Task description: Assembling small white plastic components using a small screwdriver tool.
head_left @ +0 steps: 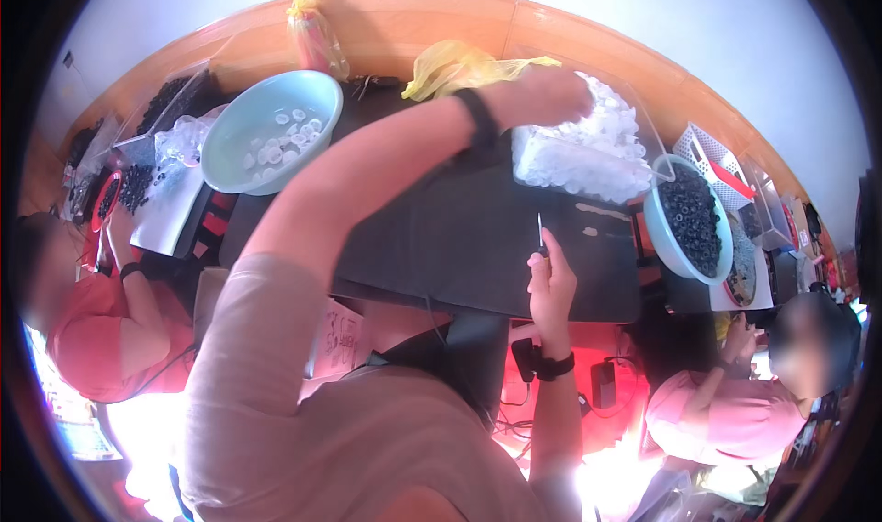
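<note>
We are holding our left hand (pixel 549 97) at the heaped white plastic pieces (pixel 588 165), its fingers too blurred to tell. Our right hand (pixel 552 283) is clamping 1 thin pointed tool (pixel 540 232) near-upright over the black tabletop (pixel 423 237).

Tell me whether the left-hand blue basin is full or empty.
Neither: the light-blue basin holds some small translucent white parts, scattered over part of its bottom, with bare plastic around them.

A yellow plastic bag (pixel 459 69) lay at upper centre; at right, a blue basin (pixel 653 221) held black rings (pixel 691 223). 2 people showed: a coral-shirted person (pixel 106 338) left, a pink-shirted person (pixel 730 416) lower right.
</note>
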